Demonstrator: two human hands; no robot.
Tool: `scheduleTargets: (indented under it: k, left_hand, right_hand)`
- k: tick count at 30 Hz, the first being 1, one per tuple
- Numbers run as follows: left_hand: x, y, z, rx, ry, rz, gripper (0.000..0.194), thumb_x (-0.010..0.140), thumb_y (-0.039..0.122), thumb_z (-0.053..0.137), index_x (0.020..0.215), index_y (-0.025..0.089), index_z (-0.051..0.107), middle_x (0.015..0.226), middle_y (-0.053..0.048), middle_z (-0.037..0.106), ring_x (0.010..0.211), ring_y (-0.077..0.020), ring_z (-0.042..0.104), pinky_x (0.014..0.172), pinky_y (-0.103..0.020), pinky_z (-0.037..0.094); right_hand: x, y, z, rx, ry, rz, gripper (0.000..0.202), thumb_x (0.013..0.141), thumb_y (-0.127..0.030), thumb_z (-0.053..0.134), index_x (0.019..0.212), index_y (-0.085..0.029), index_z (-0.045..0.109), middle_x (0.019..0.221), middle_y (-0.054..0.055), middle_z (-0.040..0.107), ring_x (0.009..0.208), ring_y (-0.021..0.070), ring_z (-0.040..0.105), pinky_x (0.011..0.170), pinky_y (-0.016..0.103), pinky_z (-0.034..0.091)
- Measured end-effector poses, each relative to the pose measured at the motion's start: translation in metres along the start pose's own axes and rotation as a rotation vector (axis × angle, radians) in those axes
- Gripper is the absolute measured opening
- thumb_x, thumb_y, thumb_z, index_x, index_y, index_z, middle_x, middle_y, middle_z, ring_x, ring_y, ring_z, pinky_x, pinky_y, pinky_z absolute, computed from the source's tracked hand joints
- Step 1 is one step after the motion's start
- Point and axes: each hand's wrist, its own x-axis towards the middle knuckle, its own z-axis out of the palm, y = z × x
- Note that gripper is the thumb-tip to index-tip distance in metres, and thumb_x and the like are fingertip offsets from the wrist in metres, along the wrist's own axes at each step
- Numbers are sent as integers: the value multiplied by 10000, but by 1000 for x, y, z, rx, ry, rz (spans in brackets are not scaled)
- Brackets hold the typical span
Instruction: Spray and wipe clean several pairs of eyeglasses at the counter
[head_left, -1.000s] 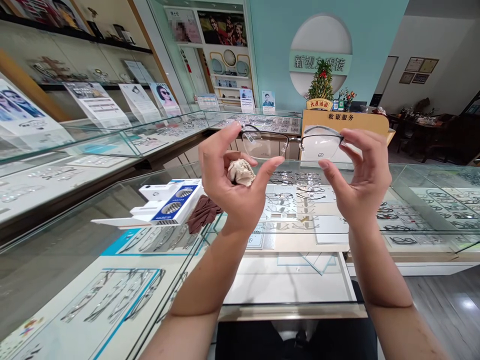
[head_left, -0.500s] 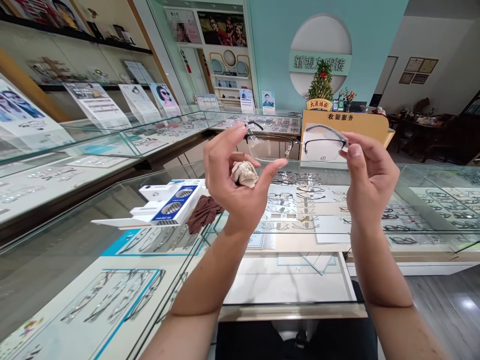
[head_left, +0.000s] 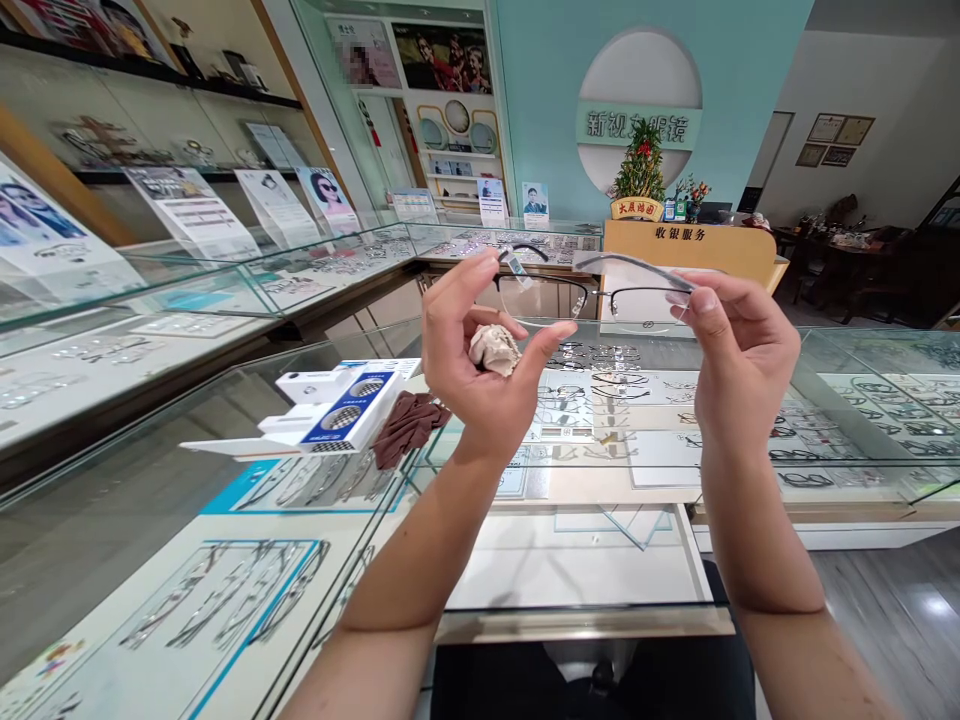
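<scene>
A pair of eyeglasses (head_left: 546,278) with a dark upper rim is held up over the counter between my two hands. My left hand (head_left: 476,340) pinches its left end and also keeps a crumpled whitish cloth (head_left: 495,350) in the palm. My right hand (head_left: 742,350) is closed on the right end, thumb and forefinger together near the hinge. The temples point away from me, and a small tag hangs by the left one. Below and left of my left hand lies a crumpled brown cloth (head_left: 409,428) on the glass.
Beside the brown cloth sits an opened white and blue box (head_left: 341,410). Glass display counters (head_left: 862,400) full of eyeglass frames surround me. A white drawer (head_left: 570,560) stands pulled out in front of my body. A wooden cash desk (head_left: 697,250) is farther back.
The eyeglasses have tilted so that their temples show more from above. My left hand has shifted slightly right, and the tag on the left temple shows more clearly.
</scene>
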Motion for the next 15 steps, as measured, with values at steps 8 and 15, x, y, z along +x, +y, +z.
scheduleTargets:
  k: [8,15]
  left_hand:
    - [-3,1,4,-68,-17,-66,764,791,536,932,1453,383,582,1571,-76,594,1278,-307,709,913,-425,662]
    - [0,7,5,-104,-36,-79,761,800,593,908,1448,375,575,1554,-85,595,1378,-328,651,949,-424,661]
  right_hand:
    - [9,4,-9,201,-132,233,302,927,-599,782,1050,-324,782,1137,8,807,964,189,783,898,403,678]
    - [9,5,-11,211,-161,260,281,935,-592,775,1049,-336,763,1080,2,771,883,163,737,820,375,653]
